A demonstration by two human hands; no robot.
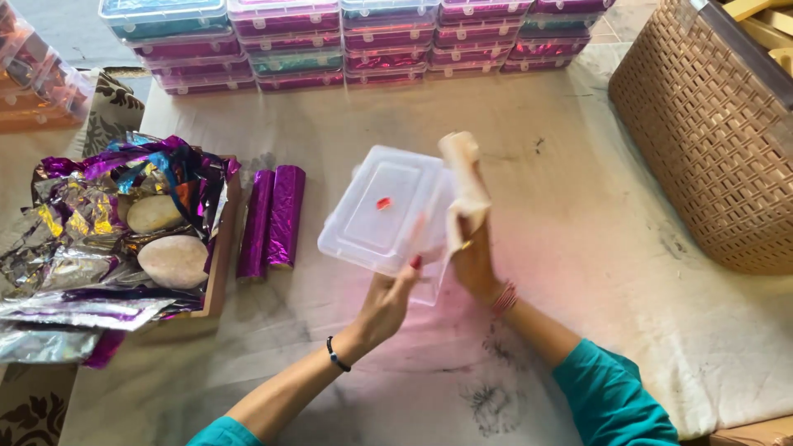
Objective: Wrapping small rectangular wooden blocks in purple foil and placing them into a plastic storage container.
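My left hand (387,304) grips the near edge of a clear plastic box (384,206) tilted up above the table, thumb on its front. My right hand (473,260) holds a cream cloth (464,177) pressed against the box's right side. A small red spot shows through the box's clear face. Two purple foil-wrapped sticks (273,219) lie side by side just left of the box on the cloth-covered table (578,248).
A wooden tray (221,264) at left holds crumpled shiny foil sheets and two pale round stones (172,260). Stacks of lidded boxes (347,37) with pink and teal contents line the far edge. A brown woven basket (714,140) stands at the right.
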